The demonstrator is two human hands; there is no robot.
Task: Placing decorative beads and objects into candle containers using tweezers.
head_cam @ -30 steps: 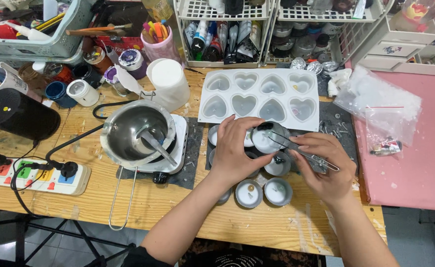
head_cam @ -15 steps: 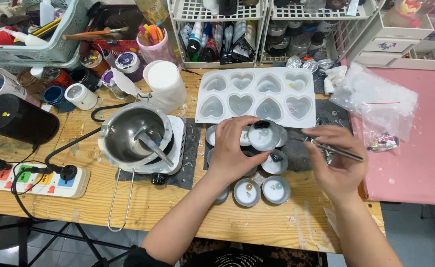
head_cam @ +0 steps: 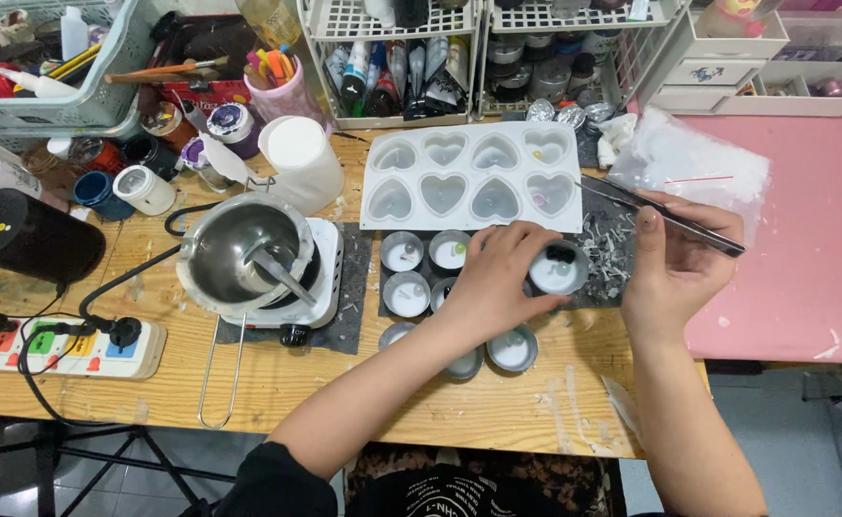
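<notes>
Head view shows the left hand [head_cam: 497,278] gripping a small tin [head_cam: 557,268] of white wax by its rim, fingers closed around it, on the dark mat [head_cam: 612,254] just below the heart mould [head_cam: 473,175]. Right hand [head_cam: 674,263] pinches tweezers [head_cam: 665,215] between thumb and fingers, holding them level above the mat, right of the tin and apart from it. More tins [head_cam: 426,254] sit in a cluster left of and below the held one. Further left, a metal pot [head_cam: 244,251] rests on a small hotplate [head_cam: 330,278], near a power strip [head_cam: 57,347]. A clear bag [head_cam: 694,168] lies beside the pink board [head_cam: 813,239].
</notes>
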